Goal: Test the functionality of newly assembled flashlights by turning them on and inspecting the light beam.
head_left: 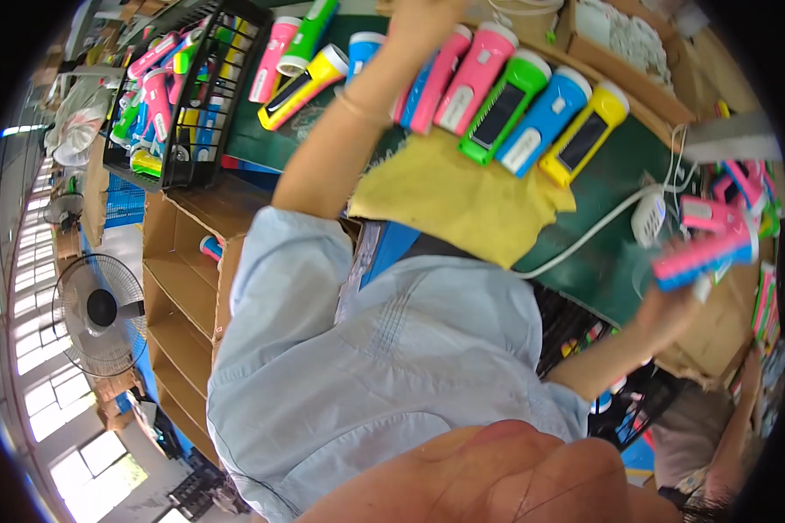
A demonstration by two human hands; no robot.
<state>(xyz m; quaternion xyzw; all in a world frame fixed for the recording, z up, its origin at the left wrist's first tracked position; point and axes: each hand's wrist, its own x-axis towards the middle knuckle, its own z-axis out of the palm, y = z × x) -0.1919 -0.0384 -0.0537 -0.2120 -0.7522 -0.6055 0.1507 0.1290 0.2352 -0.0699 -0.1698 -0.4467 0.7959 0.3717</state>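
My left arm reaches across the green bench top (606, 261). My left hand (423, 26) is at the top edge, over the flashlights, with its fingers out of view. Off to the right, my right hand (672, 305) is closed round pink and blue flashlights (706, 254), apparently two held together. Before me a row of flashlights lies side by side, including a pink one (477, 78), a green one (506, 109), a blue one (545, 122) and a yellow one (584, 135). Their near ends meet a yellow cloth (462, 196). Left of my forearm lies another yellow flashlight (303, 87).
A black crate (222, 113) of flashlights stands at the left, above cardboard shelves (179, 288). At the right are a white power strip (648, 218) with its cord and more flashlights. An open carton (645, 87) sits at the back. Another person's arm (737, 427) shows lower right.
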